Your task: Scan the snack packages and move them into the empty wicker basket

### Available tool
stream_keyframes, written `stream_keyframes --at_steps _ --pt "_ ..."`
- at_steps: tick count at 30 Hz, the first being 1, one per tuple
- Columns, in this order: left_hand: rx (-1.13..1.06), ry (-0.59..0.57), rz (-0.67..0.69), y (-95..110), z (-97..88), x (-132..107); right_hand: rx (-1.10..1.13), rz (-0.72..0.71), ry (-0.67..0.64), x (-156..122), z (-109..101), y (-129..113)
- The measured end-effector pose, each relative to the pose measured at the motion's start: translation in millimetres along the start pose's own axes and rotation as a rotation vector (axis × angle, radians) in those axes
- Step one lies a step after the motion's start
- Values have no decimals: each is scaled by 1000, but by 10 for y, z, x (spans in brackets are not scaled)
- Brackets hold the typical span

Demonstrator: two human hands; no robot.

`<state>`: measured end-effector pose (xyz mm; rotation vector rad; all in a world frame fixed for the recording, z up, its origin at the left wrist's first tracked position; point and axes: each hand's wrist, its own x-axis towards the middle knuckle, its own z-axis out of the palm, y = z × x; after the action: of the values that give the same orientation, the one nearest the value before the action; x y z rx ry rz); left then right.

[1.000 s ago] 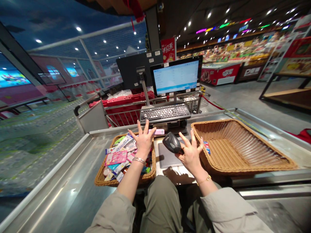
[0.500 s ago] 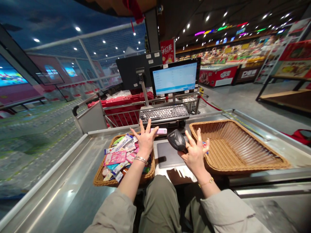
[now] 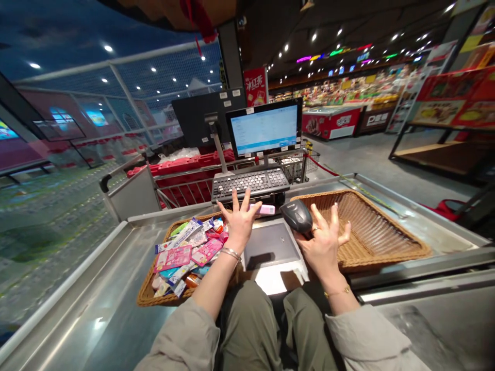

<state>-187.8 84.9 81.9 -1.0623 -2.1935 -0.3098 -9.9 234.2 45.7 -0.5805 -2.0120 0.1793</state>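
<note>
My left hand [image 3: 240, 221] is over the right edge of a wicker basket [image 3: 144, 296] filled with small packets. Its fingers are spread, while a slim pink pack [image 3: 266, 209] juts out behind the thumb, apparently held underneath; the actual contact is hidden. A black handheld barcode scanner [image 3: 296, 215] is gripped in my right hand [image 3: 323, 245], low between thumb and palm, with the other fingers raised. Its head points left above a grey flat panel [image 3: 270, 247] set in the counter. Pink, blue and white packets [image 3: 174, 256] lie jumbled in the left basket.
Right of the scanner is a second wicker basket [image 3: 410, 250], whose left part is hidden by my hand. A keyboard [image 3: 251, 183] and a lit monitor [image 3: 266, 129] stand ahead. Metal counter edges [image 3: 88, 273] run along both sides; a red cart [image 3: 181, 178] stands behind.
Both hands have shifted right relative to the counter, the pink pack moving with the left and the scanner with the right. My view has turned slightly right.
</note>
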Motion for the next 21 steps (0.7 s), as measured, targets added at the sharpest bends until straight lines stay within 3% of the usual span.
stream_keyframes --at_steps 9,15,21 --pt "-69 -88 118 512 29 210 -51 200 3 124 -197 446" --pt "-110 -97 233 860 220 312 -63 340 38 192 -214 761" --pt "-133 -118 332 1157 404 375 -94 394 52 216 -212 963"
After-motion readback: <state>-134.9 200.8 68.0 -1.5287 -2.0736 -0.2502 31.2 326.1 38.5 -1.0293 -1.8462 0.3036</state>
